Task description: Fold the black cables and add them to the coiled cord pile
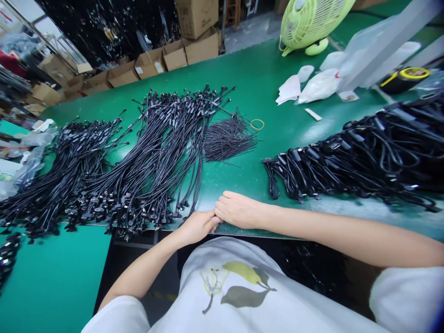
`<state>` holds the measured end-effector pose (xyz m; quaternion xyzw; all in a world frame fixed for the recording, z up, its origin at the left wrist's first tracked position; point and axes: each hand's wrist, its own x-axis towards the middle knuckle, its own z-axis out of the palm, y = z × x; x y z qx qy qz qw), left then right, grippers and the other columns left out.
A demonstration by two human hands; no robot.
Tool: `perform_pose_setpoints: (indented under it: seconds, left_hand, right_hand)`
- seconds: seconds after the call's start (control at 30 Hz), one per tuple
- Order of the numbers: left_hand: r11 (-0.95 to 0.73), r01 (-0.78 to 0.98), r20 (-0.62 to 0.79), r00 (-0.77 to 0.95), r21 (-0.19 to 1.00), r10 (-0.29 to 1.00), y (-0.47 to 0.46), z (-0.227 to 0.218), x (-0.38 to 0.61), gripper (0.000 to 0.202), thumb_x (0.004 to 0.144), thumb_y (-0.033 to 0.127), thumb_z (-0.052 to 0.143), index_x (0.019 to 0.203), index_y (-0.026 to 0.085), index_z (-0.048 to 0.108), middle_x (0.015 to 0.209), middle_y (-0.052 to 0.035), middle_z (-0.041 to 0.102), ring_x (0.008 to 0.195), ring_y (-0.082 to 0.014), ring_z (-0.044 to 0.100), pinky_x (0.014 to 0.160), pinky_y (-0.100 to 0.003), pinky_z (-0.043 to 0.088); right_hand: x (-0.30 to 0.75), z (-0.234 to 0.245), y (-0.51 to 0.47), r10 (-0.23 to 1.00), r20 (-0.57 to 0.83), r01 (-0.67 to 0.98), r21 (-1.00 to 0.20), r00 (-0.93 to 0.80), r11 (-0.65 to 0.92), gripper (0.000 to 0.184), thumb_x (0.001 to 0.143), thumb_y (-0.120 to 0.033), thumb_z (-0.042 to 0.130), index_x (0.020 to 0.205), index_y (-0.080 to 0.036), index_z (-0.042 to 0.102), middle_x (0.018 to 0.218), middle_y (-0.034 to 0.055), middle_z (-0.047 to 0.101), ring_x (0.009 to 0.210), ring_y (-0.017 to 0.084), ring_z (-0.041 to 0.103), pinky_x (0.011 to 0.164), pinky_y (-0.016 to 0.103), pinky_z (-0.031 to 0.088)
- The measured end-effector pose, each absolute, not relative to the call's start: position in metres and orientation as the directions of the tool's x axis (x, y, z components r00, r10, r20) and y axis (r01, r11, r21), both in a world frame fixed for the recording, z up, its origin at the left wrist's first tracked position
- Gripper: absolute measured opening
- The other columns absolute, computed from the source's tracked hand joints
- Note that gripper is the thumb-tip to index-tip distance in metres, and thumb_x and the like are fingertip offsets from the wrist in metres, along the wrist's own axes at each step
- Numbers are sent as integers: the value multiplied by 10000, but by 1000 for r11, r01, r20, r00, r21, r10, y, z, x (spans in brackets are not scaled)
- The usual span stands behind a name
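Note:
Both my hands meet at the near edge of the green table (263, 83). My left hand (197, 225) is curled, fingers closed, its fingertips touching my right hand (237, 209), which is also closed with knuckles up. What the fingers hold is hidden. Just left of my hands lies a big pile of loose black cables (152, 157) with small connectors. A bundle of thin black ties (227, 138) lies beyond my hands, with a yellow rubber band (257, 124) beside it.
A heap of coiled, tied black cables (364, 157) fills the right side. Another cable pile (65, 162) lies far left. A green fan (312, 21), white plastic bags (321, 85) and tape rolls (404, 78) sit at the back right. Cardboard boxes (173, 55) line the far edge.

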<state>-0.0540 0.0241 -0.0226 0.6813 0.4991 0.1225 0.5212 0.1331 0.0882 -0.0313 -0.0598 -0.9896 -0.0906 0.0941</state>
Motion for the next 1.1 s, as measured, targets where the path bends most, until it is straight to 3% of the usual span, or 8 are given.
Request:
perform_pose_setpoints:
  seconds: [0.17,0.37,0.53,0.6,0.73,0.83,0.93,1.1]
  left_hand:
    - [238,258,-349,621,936,702,25,-31,-60,358,953,436,380,779,165,536,750,-44,615,752,-166,584,785,-288,446]
    - [137,443,-368,493,886,788,30,-25,-69,347,965,420,363,731,183,464,650,13,541,635,-127,530,681,-257,421]
    - [32,426,-308,599,904,739,40,-16,-79,331,991,359,321,778,179,499,703,-3,598,694,-135,597,733,-264,482]
    - [-170,566,-207,541,807,815,40,-15,-77,280,991,339,348,892,170,549,850,-46,662,815,-170,627,839,-328,493]
    - [-452,829,184,413,328,892,31,-25,-64,278,974,271,417,1168,101,520,1007,-127,665,975,-238,622,1043,-479,385]
    - [-423,880,296,354,215,887,26,-32,-58,286,990,236,342,1152,77,516,838,-100,642,791,-224,625,849,-398,486]
    - [-390,837,206,334,383,920,27,-29,-60,303,1004,250,260,1001,141,543,768,-69,609,666,-196,577,630,-312,447]
    - [-165,659,-26,270,734,962,30,-25,-72,316,989,327,302,812,193,527,693,-16,533,623,-157,490,618,-279,367]
  right_hand:
    - [134,-29,94,-6,229,38,186,-973,982,205,940,-161,433,749,-174,506,686,19,502,630,163,406,618,334,189]
    - [132,-19,97,48,235,97,199,-971,975,189,951,-166,402,782,-172,488,719,19,475,649,166,396,607,339,165]
    - [130,-14,98,41,304,123,257,-952,959,195,952,-171,394,771,-177,467,699,7,438,596,156,354,583,348,108]
    - [127,-14,99,49,306,140,284,-951,949,204,944,-152,395,754,-177,465,695,13,446,600,157,358,584,351,104]
    - [120,-11,103,135,329,236,291,-935,927,220,947,-135,374,759,-166,485,685,26,460,601,156,349,587,356,111]
    - [117,-9,107,170,359,276,268,-918,923,230,953,-150,382,749,-166,486,669,23,449,596,154,340,588,354,119]
    - [116,-9,106,143,357,249,273,-923,929,238,953,-152,389,741,-166,495,680,24,462,603,154,353,593,350,143]
    - [114,-3,111,111,288,164,165,-951,973,255,980,-205,391,786,-162,551,753,31,551,672,154,451,660,332,277]
